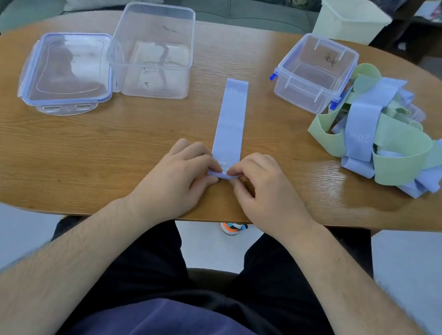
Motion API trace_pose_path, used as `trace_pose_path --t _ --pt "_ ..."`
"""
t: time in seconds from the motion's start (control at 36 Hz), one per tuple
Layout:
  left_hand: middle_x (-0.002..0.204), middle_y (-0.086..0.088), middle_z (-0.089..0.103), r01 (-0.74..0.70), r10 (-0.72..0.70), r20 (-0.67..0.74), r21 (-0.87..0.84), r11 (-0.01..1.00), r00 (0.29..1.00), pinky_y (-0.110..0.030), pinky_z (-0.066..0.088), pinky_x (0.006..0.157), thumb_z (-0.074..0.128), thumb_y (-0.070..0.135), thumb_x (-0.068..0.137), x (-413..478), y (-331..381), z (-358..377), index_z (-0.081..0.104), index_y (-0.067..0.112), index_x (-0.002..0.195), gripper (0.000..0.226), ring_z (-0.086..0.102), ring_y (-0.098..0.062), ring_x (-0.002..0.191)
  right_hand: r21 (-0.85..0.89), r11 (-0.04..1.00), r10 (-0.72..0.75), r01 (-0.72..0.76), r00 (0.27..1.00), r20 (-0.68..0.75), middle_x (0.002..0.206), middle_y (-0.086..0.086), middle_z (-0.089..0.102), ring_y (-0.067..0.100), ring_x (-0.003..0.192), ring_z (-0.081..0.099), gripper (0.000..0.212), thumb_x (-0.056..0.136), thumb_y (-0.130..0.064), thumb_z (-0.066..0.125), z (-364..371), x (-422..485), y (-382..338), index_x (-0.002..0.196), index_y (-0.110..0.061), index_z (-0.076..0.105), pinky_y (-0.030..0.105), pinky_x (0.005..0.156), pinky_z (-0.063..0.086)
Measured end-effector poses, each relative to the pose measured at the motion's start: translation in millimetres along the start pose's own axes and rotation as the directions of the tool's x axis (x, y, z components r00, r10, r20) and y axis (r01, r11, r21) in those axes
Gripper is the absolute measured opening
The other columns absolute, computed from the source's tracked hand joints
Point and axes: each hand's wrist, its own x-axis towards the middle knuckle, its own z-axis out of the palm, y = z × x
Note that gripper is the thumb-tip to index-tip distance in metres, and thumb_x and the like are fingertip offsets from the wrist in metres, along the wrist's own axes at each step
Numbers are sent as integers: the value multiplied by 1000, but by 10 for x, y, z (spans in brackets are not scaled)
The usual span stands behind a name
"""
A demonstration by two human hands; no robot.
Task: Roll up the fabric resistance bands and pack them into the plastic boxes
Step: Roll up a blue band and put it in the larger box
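You are starting the roll at the near end of the blue band (pixel 230 121), which is lying flat and straight on the table (pixel 128 151), its far end pointing at the gap between the two boxes. Your left hand (pixel 180 172) and right hand (pixel 263 186) are both curling over that near end, and your fingertips (pixel 208 165) are pinching the first small turn of fabric from either side (I cannot tell how tight that core is, since your fingers are covering most of it). This first turn is deciding the whole roll, so you are wanting it small and firm, with both edges sitting level across the strip. If one hand is leading, the roll is probably going to cone out to one side and take more room in the box. As you are pushing forward, let the pads ride on top of the roll and press lightly down into the table, so the stretchy fabric is not springing open. The strip ahead is looking square to you, which is helping. The small clip box (pixel 313 74) is standing open beside the pile of bands (pixel 380 130) on your right, and the large box (pixel 152 49) with its lid (pixel 68 72) is waiting on your left; both look bare of rolls, so the packing is only beginning.
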Motion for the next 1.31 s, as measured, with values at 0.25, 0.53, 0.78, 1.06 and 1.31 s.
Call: trace_pose_path --t 0.25,0.53,0.78,1.06,1.31 --pt "95 -6 60 19 -19 -19 -1 1000 1000 -35 44 85 52 23 99 11 61 0 71 7 99 24 53 -27 88 42 999 24 -25 1000 19 97 -4 59 11 96 51 11 94 -8 62 -22 2 -8 101 -12 70 15 87 40" --pt "94 -3 58 -20 20 -23 9 1000 1000 -35 44 84 62 10 97 -7 72 1 66 8 96 4 48 -24 86 46 998 33 -33 999 7 92 -3 55 11 92 49 10 94 -6 62 -27 -24 -24 97 -10 71 16 85 40" --pt "98 -3 58 16 -16 -16 3 1000 1000 -32 44 87 72 15 89 -19 69 -7 70 9 97 10 52 -23 92 9 1000 3 -3 1000 20 99 -5 55 10 96 50 12 88 -6 65 -66 -48 3 99 -12 63 17 86 42" --pt "98 -3 59 -33 34 -32 43 999 999 -40 47 85 66 12 96 6 61 12 70 11 109 14 53 -27 90 2 1000 19 -19 1000 -23 98 1 58 13 98 51 11 93 -4 63 -39 6 17 100 -7 70 15 89 40" --pt "97 -4 58 -7 9 -73 34 999 997 -36 47 82 69 11 94 34 55 58 73 9 99 6 53 -25 87 -29 999 -26 26 1000 -4 100 -5 60 12 98 47 13 92 -8 64 -80 25 14 102 -14 68 24 87 42"
